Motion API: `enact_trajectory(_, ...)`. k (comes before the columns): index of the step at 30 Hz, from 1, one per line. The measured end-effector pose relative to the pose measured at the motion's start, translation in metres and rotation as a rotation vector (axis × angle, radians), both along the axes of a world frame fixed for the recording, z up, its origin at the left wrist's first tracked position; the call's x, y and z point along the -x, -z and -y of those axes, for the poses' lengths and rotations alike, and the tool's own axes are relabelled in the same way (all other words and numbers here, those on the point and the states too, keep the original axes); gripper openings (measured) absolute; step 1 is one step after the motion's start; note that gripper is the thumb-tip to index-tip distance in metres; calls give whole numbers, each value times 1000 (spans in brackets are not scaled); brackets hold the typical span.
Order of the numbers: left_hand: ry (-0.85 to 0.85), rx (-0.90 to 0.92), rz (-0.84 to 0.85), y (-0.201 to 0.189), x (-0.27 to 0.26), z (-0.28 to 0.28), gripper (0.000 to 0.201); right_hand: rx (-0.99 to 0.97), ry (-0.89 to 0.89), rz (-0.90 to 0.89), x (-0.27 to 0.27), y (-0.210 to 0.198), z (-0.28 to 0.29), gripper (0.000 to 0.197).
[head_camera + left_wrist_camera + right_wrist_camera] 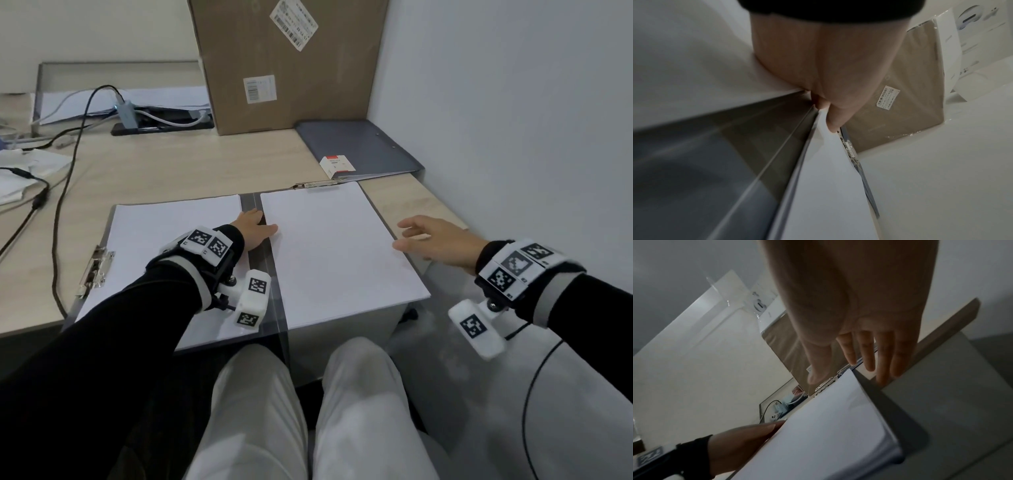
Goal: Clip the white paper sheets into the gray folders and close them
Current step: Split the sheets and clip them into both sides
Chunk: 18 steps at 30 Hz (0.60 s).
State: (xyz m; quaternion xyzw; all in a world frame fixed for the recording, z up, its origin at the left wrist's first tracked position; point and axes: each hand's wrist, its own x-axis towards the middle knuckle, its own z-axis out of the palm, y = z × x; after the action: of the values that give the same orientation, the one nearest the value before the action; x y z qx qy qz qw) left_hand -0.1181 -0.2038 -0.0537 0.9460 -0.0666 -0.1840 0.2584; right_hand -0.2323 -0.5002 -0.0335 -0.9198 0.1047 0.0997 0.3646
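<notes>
Open gray folder (251, 202) flat on the desk (171, 164), white paper on both halves. Left hand (253, 228) lying flat on the dark strip down the middle, fingers straight and pressed down, thumb touching the inner edge of the right paper stack (335, 246). From the left wrist view, fingertips seem tucked at the edge of that stack, but too blurry to be sure.

Right hand (431, 245) spread and loose, holding nothing, hovering just beside the outer edge of the same stack, over the gray cover edge. Metal clip (315, 185) past the fingertips, at the far end of the right stack. Second clip (96, 270) out to the left of the left hand, at the edge of the left paper stack (164, 240).

Step in hand, probably: squaring up the right stack so it sits straight under its clip. Cannot tell if the clip is biting the paper yet.

Next, likely: hold the paper still, check the clip, then lift one cover and fold it over. Needs a gentle push so no sheet slides out.

Closed gray folder (359, 147) farther off, past the right hand, a small white box (337, 164) on it. Big cardboard box (287, 61) behind.
</notes>
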Motion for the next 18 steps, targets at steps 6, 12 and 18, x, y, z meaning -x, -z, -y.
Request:
enact_trajectory(6, -24, 121, 25, -7, 12, -4, 69, 22, -166, -76, 31, 4, -3, 93)
enact_trajectory(12, 431, -110, 85, -27, 86, 26, 100, 97, -276, -131, 40, 5, -17, 111)
enact_trajectory(18, 588, -435, 138, -4, 114, 38, 118, 326, -363, -151, 43, 9, -25, 115)
